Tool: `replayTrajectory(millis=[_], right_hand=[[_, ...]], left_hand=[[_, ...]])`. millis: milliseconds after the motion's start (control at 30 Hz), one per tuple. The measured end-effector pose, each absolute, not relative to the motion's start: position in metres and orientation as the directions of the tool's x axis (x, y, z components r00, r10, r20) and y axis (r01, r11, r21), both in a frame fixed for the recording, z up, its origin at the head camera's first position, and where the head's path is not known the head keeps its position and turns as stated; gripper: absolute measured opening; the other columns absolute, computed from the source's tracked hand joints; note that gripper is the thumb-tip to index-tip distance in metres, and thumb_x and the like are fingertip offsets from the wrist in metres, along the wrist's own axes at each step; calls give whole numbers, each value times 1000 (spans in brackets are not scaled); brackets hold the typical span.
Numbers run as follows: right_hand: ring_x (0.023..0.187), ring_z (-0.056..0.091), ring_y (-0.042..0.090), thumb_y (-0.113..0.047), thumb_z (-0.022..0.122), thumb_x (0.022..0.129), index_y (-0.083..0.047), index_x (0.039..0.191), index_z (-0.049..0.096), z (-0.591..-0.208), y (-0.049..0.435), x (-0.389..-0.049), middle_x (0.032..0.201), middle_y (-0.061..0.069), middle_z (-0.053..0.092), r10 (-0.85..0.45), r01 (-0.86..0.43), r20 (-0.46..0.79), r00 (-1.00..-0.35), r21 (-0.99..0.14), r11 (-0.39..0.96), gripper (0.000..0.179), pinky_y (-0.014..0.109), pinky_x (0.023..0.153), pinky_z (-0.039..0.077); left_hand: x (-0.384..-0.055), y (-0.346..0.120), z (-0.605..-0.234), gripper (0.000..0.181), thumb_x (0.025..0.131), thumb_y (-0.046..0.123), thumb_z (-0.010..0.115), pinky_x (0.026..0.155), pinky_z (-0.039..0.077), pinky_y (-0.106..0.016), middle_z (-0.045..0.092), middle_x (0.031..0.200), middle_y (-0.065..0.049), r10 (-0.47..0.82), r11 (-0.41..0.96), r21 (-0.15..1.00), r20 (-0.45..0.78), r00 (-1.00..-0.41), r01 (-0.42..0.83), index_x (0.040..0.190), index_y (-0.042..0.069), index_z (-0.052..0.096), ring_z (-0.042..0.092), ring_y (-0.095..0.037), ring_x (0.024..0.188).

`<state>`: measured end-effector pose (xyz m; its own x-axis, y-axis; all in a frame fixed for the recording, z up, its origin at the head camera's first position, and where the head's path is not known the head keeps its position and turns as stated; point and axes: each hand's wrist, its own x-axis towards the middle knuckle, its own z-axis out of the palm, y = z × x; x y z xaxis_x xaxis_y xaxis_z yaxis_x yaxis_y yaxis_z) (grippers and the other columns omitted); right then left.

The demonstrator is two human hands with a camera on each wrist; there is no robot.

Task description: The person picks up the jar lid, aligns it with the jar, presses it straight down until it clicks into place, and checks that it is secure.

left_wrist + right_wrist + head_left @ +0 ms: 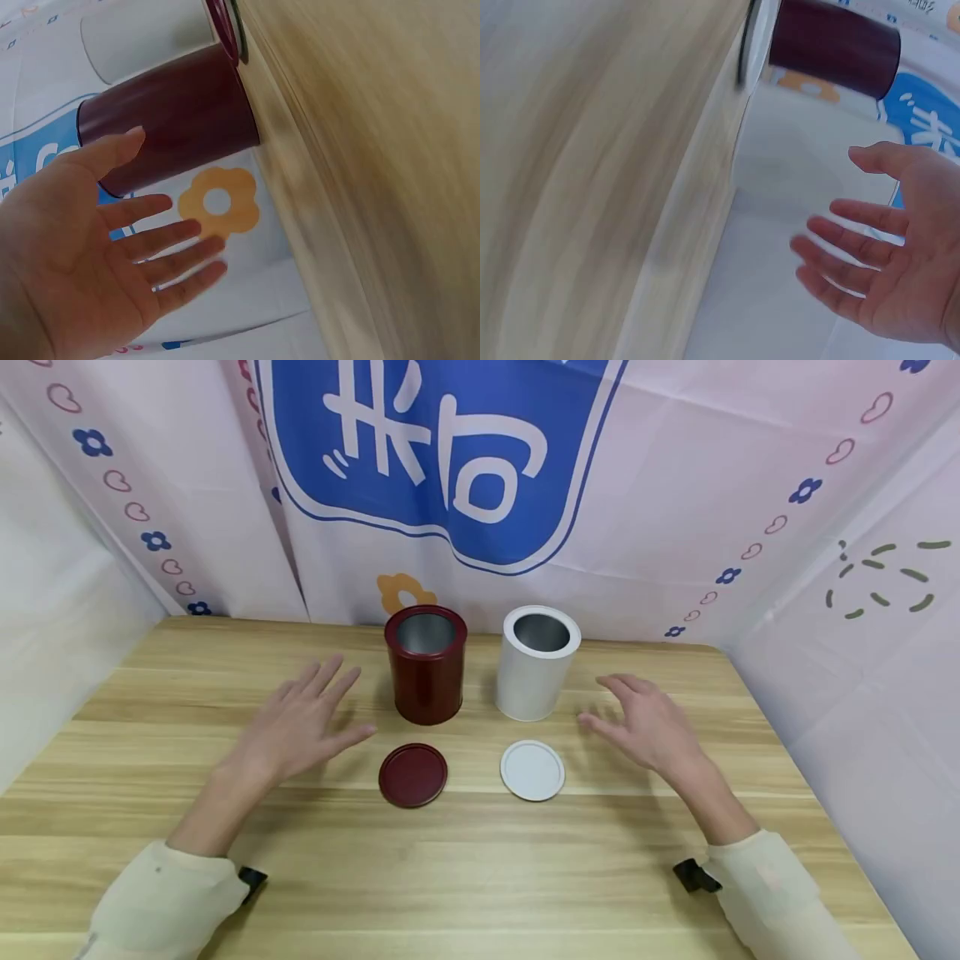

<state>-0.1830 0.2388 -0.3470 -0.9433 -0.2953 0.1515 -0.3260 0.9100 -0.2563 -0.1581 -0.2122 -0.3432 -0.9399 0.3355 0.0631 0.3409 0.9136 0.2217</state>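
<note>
Two uncovered tins stand upright side by side near the back of the table: a dark red tin (pixel 427 681) and a white tin (pixel 532 681). In front of each lies a round lid of its own colour, the red lid (pixel 413 775) and the white lid (pixel 532 770). My left hand (pixel 296 727) hovers left of the red tin, fingers spread and holding nothing; its thumb points toward the red lid. On the other side, my right hand (pixel 648 722) is held to the right of the white tin, fingers relaxed, nothing in it. The left wrist view shows the left palm (pixel 82 255) facing the red tin.
The wooden table (pixel 480 885) runs back to a hanging cloth (pixel 675 485) with a blue emblem and small flower and heart prints. White cloth sides (pixel 862 710) border the table at left and right. Black straps (pixel 696 876) show at the sleeves.
</note>
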Motion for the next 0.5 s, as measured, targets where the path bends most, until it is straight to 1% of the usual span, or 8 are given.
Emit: replayTrajectory(millis=[33,100,133,200,267,367,433,500], right_hand=[[131,55,45,-41,69,99,1,141,59,-346,234,-181,142,25,59,-309,-344,160,-938,-304,888,61,63,107,45],[115,66,40,-27,73,96,4,129,66,-344,224,-179,124,22,69,-336,-377,173,-926,-389,840,46,57,96,54],[106,69,36,-21,74,95,5,123,69,-344,219,-178,115,20,72,-351,-392,175,-920,-433,812,39,53,91,57],[90,71,28,-11,74,93,7,112,72,-345,210,-178,98,15,75,-394,-422,170,-903,-514,747,27,45,80,60],[80,70,21,-6,74,91,8,106,72,-347,201,-178,88,10,73,-431,-441,160,-888,-560,701,20,38,73,60],[73,70,17,-3,75,91,8,103,72,-350,189,-178,83,7,72,-468,-433,125,-875,-632,642,17,29,67,59],[71,71,18,-3,75,90,9,104,72,-352,180,-177,83,7,72,-489,-413,96,-867,-686,599,18,26,64,59],[70,73,21,-2,75,91,11,106,70,-353,171,-177,84,9,72,-513,-380,62,-856,-748,544,21,27,63,60]], left_hand=[[-158,-211,-343,78,102,50,61,116,30,-70,33,161,-30,353,895,264,75,-933,360,157,-1,40,34,-53,146],[-159,-208,-344,64,102,36,66,106,46,-65,48,149,-31,372,856,347,102,-923,383,147,-6,50,53,-50,131],[-160,-207,-344,56,101,29,68,99,53,-61,55,142,-32,378,833,392,114,-919,391,141,-9,55,61,-47,121],[-161,-204,-344,42,99,17,71,85,60,-52,64,128,-31,384,785,481,117,-916,390,130,-12,63,70,-39,103],[-163,-201,-345,34,98,11,71,74,63,-44,69,118,-29,388,754,536,102,-916,379,122,-12,67,73,-32,90],[-163,-198,-347,30,96,8,72,63,62,-34,72,108,-26,395,714,605,69,-916,353,118,-13,68,74,-25,79],[-163,-197,-348,30,97,7,71,59,60,-31,72,103,-23,397,685,655,33,-917,320,118,-13,68,74,-23,75],[-162,-197,-349,31,97,6,69,55,59,-32,72,101,-21,404,649,708,-9,-915,279,120,-15,65,73,-23,71]])
